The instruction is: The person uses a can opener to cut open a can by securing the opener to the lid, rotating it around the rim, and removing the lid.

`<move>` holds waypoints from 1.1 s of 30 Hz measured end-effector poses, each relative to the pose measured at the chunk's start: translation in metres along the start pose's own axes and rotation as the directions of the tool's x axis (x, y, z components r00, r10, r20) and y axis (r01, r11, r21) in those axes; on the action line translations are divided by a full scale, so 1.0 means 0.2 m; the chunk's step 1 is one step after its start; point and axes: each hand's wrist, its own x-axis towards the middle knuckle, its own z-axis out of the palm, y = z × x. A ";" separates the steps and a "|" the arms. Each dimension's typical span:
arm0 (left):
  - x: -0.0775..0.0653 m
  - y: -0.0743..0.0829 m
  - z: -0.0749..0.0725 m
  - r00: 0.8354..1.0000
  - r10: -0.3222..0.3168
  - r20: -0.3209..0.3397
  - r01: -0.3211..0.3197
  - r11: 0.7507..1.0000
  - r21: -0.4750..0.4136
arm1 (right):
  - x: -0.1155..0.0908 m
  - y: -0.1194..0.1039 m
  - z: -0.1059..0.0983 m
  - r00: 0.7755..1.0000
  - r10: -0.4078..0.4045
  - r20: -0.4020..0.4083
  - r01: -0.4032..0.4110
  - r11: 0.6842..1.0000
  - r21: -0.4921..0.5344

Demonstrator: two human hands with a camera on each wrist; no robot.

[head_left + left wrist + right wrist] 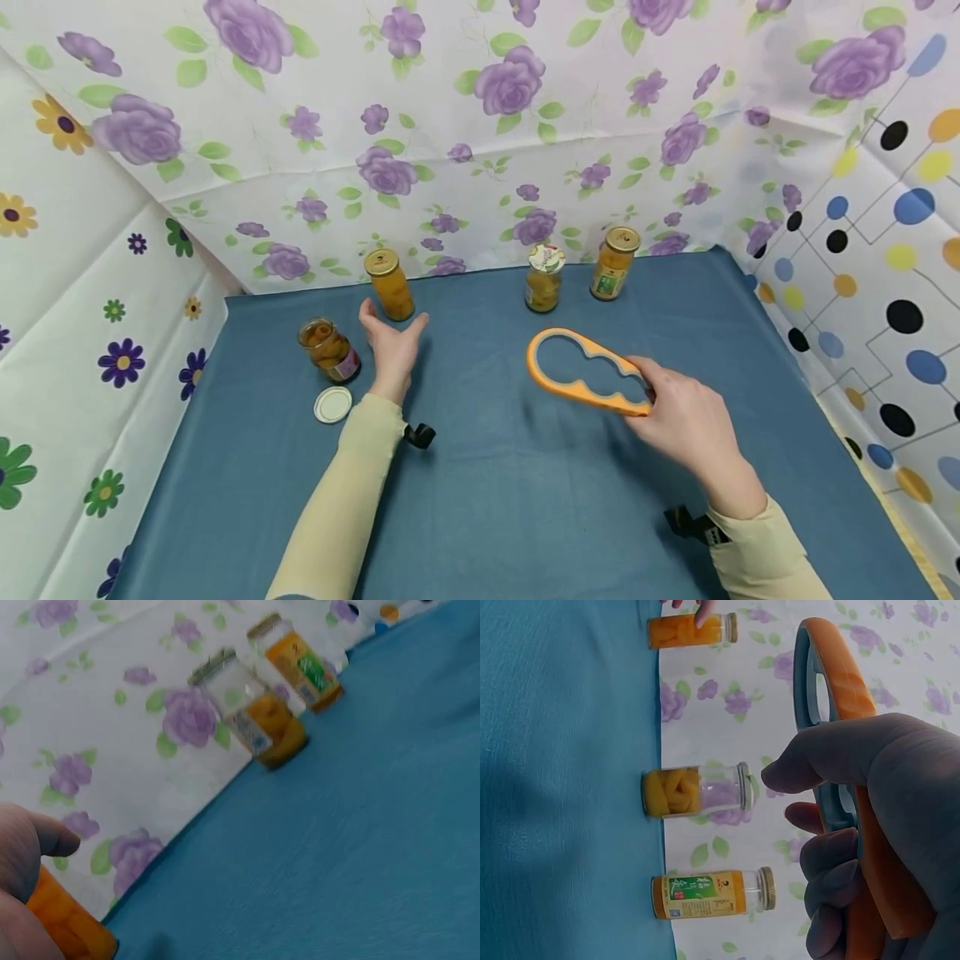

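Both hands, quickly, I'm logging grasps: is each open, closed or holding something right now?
Left hand: open, spread at the nearest gold-lidded jar; contact unclear.
Right hand: closed, holding the orange looped tool.

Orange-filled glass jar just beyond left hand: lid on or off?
On: the head view shows a round gold lid capping the orange-filled glass jar; the right wrist view agrees.

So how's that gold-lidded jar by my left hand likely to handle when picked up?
The gold-lidded jar will probably feel heavy for its size, since it looks nearly full. Its smooth glass may be slippery, and its tall, narrow shape suggests it could tip if nudged.
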 end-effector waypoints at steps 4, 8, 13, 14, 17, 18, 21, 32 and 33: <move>0.09 0.01 0.04 0.999 0.018 -0.033 -0.018 1.000 -0.010 | 0.00 0.00 0.00 1.000 0.004 -0.003 -0.004 1.000 -0.004; 0.18 0.01 0.07 0.997 0.046 -0.064 -0.048 0.998 -0.033 | 0.00 0.00 0.01 1.000 -0.002 -0.004 0.002 1.000 -0.001; 0.28 0.00 0.10 0.992 0.085 -0.089 -0.088 0.996 -0.033 | 0.00 0.00 0.02 1.000 -0.006 -0.007 0.006 1.000 0.002; 0.29 -0.01 0.10 0.992 0.092 -0.087 -0.095 0.995 -0.033 | 0.00 0.00 0.03 1.000 -0.006 -0.006 0.006 1.000 0.001; 0.33 -0.02 0.10 0.992 0.100 -0.079 -0.102 0.995 -0.018 | 0.00 0.00 0.03 1.000 -0.005 0.000 0.005 1.000 0.002; 0.34 -0.03 0.09 0.992 0.099 -0.079 -0.099 0.995 0.002 | 0.00 0.00 0.03 1.000 -0.005 0.001 0.005 1.000 0.002; 0.36 -0.03 0.08 0.993 0.089 -0.082 -0.083 0.994 0.075 | 0.00 0.00 0.04 1.000 -0.007 0.007 0.007 1.000 0.002; 0.37 -0.05 0.07 0.989 0.131 -0.067 -0.120 0.981 0.151 | -0.01 -0.01 0.04 1.000 -0.007 0.025 0.007 1.000 -0.005; 0.37 -0.05 0.08 0.988 0.138 -0.068 -0.127 0.981 0.150 | -0.01 -0.01 0.04 1.000 -0.008 0.023 0.008 1.000 -0.007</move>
